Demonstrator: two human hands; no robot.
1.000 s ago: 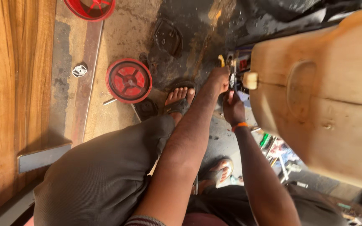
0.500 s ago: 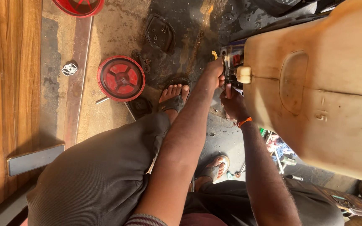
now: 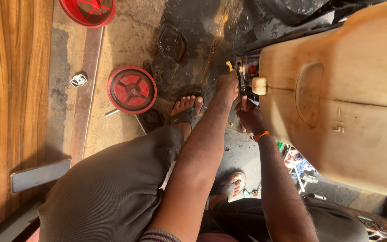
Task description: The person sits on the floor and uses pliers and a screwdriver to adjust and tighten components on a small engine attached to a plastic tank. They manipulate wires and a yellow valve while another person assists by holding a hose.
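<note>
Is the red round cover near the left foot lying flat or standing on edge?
Flat. The red cover lies on the stained floor with its round face and spokes turned up toward the camera, beside the sandalled foot.

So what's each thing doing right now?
left hand: closed on a yellow-handled tool
right hand: gripping a dark part beside the wooden block
red wheel: lying flat on the floor
phone: lying flat, screen dark
sandalled foot: planted on the floor

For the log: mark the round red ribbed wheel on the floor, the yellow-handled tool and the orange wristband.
Round red ribbed wheel (image 3: 131, 89), head view, hub.
Yellow-handled tool (image 3: 229, 66), head view, handle end.
Orange wristband (image 3: 261, 135), head view, band.
</note>
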